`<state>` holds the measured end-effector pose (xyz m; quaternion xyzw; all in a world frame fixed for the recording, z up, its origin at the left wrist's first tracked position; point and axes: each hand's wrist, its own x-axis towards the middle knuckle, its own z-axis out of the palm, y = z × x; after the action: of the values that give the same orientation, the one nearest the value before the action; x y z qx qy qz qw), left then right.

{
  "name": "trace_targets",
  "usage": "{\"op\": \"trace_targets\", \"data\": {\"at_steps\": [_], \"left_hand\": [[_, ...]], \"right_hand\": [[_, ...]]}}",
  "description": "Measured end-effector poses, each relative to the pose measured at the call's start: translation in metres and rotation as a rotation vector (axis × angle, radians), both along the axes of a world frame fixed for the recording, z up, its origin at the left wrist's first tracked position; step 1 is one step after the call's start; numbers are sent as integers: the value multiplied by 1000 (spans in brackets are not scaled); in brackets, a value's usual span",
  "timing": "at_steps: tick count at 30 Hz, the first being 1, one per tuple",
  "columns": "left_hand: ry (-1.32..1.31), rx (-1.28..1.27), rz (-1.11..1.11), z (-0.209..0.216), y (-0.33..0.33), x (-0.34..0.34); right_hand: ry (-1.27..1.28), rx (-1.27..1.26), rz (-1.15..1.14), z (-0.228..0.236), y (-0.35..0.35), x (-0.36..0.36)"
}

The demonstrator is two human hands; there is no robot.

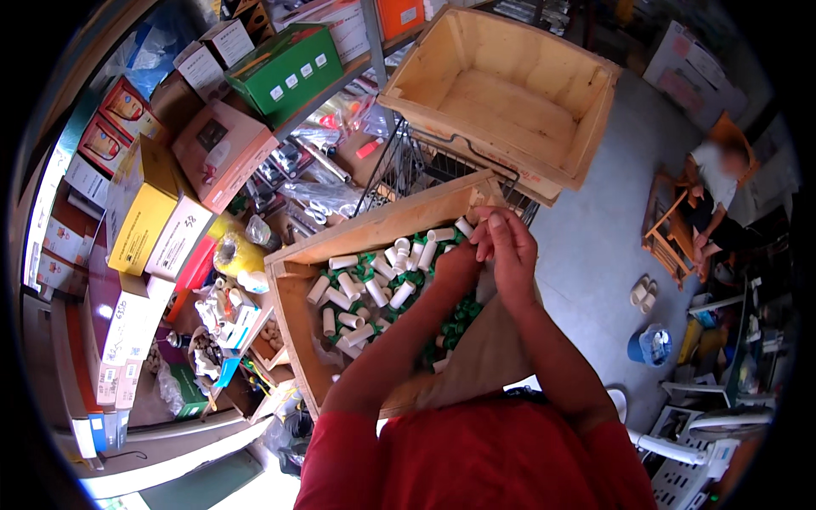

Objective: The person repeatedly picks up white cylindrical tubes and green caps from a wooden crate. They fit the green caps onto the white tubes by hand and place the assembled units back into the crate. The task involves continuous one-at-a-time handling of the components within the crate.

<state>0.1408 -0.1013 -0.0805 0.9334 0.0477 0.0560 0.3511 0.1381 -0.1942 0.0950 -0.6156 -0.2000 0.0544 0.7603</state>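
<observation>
"Your grip is two bare hands over the far right part of a wooden box (374, 223), left hand (457, 268) and right hand (514, 255) meeting at the fingers."

"Do you have anything in it?"

"Your fingers are drawn in on both sides, but whether a piece is pinched between them, I cannot tell."

"And where do the white tubes (401, 295) lie from you?"

"Inside the box, heaped among green fittings (463, 316), most of them to the left of your hands. One upper tube (427, 256) rests just beside your left hand, its long axis pointing away from you and leaning slightly right. Your left hand is the nearer; your right is on the other side of it."

"Anything past your fingertips?"

"A slanting tube (464, 227) just beyond them, its near end turned toward your right hand's fingers. Past the box stands a tan tub (510, 98)."
</observation>
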Motion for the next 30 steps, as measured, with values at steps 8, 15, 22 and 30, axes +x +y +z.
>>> {"op": "trace_targets", "data": {"at_steps": [8,15,22,30], "left_hand": [[185,313,-76,9,-14,17],[192,304,15,6,-21,25],[203,279,84,7,-24,23],[208,251,157,6,-35,24]], "right_hand": [[15,3,2,2,-5,1],[27,40,14,-1,-4,1],[14,26,-16,0,-2,0],[-23,-17,-40,-4,-1,0]]}}
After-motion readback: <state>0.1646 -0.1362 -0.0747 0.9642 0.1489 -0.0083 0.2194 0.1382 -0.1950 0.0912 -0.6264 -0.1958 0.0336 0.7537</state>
